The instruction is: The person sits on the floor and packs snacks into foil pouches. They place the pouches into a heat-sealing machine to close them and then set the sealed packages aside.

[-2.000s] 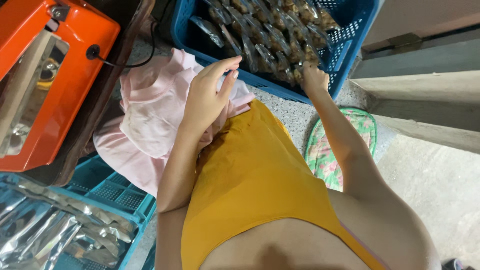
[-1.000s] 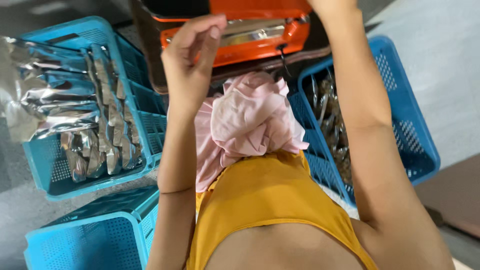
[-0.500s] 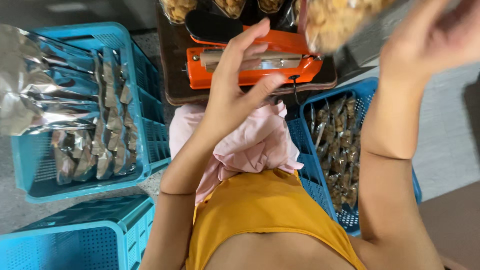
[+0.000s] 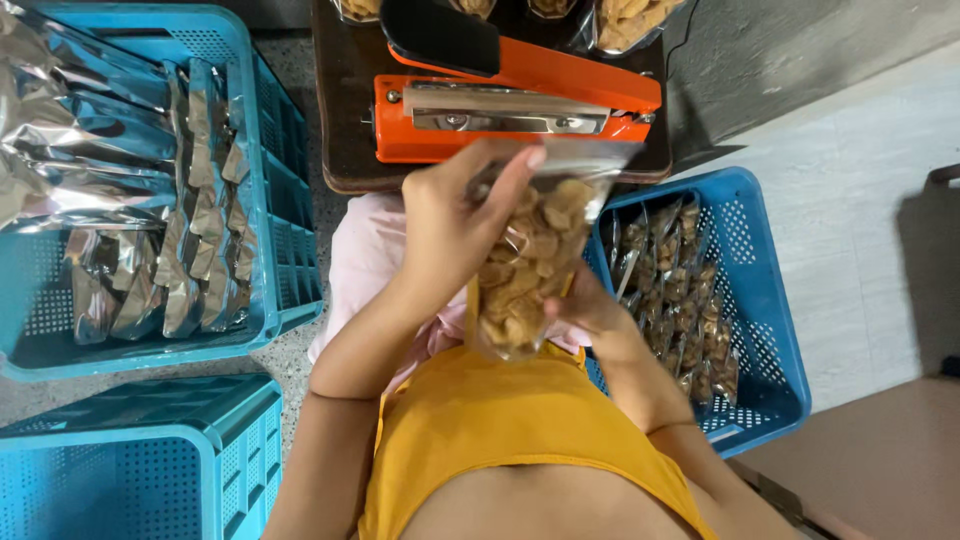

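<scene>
Nearest the camera, a yellow garment (image 4: 520, 440) fills the lower middle, with a pink cloth (image 4: 365, 255) on the lap beyond it. The left hand (image 4: 455, 225) is clamped on the upper part of a clear plastic pouch of golden fried snacks (image 4: 525, 265), while the right hand (image 4: 590, 310) closes around its lower end. The pouch stands upright just before an orange impulse heat sealer (image 4: 510, 100) on a dark brown wooden board (image 4: 345, 90). A blue perforated plastic crate of silver foil bags (image 4: 290, 220) sits at left, a blue crate of filled pouches (image 4: 760, 300) at right, on speckled concrete floor (image 4: 300, 355); pale tiles (image 4: 860, 180) lie farther right.
</scene>
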